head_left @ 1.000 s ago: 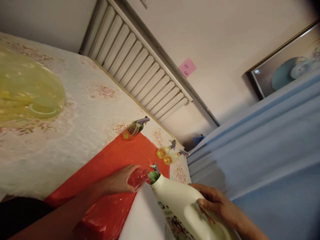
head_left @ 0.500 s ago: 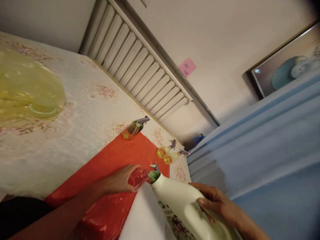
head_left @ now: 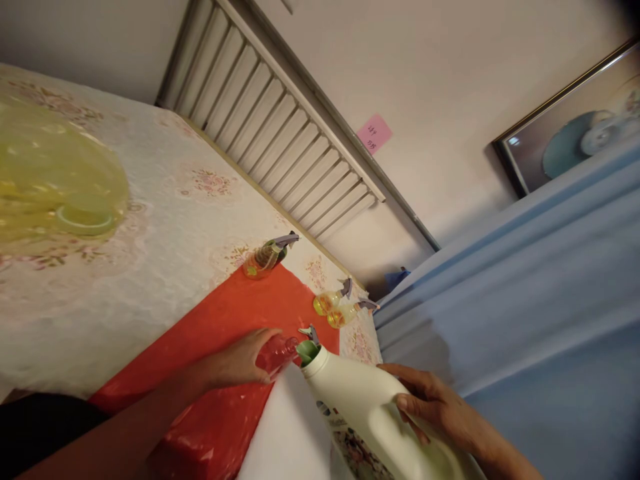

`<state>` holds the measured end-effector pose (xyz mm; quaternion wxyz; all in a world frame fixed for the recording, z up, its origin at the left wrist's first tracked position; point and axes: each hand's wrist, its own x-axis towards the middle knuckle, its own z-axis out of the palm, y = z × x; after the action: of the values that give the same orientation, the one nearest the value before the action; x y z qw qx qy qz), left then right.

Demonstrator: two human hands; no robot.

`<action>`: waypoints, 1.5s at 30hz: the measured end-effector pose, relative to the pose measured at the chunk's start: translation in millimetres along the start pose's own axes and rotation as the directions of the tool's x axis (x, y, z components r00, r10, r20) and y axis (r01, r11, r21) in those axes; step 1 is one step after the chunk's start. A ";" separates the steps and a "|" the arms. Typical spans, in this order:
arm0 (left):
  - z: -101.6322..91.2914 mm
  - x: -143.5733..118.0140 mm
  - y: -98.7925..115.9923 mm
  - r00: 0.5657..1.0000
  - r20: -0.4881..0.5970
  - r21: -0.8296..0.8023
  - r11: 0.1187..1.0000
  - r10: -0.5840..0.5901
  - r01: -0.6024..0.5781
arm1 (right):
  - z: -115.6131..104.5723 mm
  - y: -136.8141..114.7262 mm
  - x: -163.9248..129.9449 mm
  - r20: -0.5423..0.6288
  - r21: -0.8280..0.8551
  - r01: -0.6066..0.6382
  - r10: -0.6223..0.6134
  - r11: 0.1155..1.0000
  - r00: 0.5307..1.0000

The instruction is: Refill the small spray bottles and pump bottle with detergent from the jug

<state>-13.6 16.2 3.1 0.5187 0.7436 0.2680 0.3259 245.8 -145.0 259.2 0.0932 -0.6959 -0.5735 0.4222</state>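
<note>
In the head view, a small clear bottle (head_left: 278, 352) is gripped by the left hand (head_left: 240, 363) on the red sheet (head_left: 225, 333), fingers wrapped around it. A white jug (head_left: 365, 413) is clasped at its handle by the right hand (head_left: 435, 410), tilted, its green mouth touching the bottle's opening. Three spray bottles (head_left: 333, 307) are seen farther off.

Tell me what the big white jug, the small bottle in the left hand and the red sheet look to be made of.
White jug: likely opaque plastic, smooth with a soft sheen, with a moulded neck. Small bottle: clear, probably plastic, since the red sheet shows through it. Red sheet: seemingly thin plastic film, glossy and wrinkled with bright glare.
</note>
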 end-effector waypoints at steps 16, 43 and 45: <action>1.3 1.5 -4.1 0.999 0.041 -0.014 1.000 -0.020 0.020 | -1.1 -1.2 -1.0 -0.004 -0.014 -0.015 0.015 1.000 1.000; 1.4 0.8 -4.7 0.999 0.038 -0.011 1.000 0.002 -0.001 | -2.2 -6.3 1.0 0.032 -0.015 0.009 -0.009 1.000 0.999; 1.1 0.8 -3.9 0.999 0.037 -0.009 1.000 0.010 -0.009 | -1.8 -7.5 0.5 0.031 -0.016 0.009 -0.008 1.000 0.999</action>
<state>-12.5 17.4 -0.7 0.5254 0.7483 0.2535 0.3157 241.7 -141.5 264.7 0.0803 -0.6876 -0.5812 0.4278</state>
